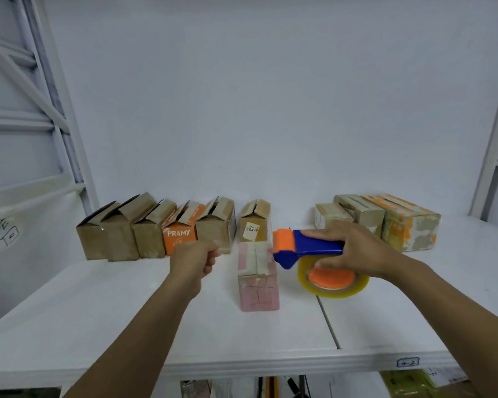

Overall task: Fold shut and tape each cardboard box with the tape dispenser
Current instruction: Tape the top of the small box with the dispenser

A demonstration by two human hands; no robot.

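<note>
**Left rear of the white worktop (98, 326):** a row of brown cardboard boxes (121, 239) stands side by side with the top flaps raised. The interiors are dark, so any contents cannot be made out. An orange cardboard box printed "PRAMY" (180, 238) stands in this row, also with loose flaps. A brown box bearing a white label (255, 225) stands a little apart at the row's right end.

**Left of centre:** the left hand (194, 261) is raised above the worktop, its fingers curled into a fist with nothing seen in it.

**Centre:** a pink cardboard box (258, 282) stands in front of the row. Its flaps are folded down and a pale strip of tape lies along the top seam. Its long axis runs from the front edge towards the rear.

**Right of centre:** the right hand (360, 248) is clamped round the handle of the blue-and-orange tape dispenser (308, 248). The dispenser's long axis runs parallel to the front edge. Its orange roller head points left and meets the pink box's upper right edge. The roll of clear yellowish tape (332, 285) faces upward.

**Right rear:** three closed, taped boxes (408, 225) sit together.
</note>
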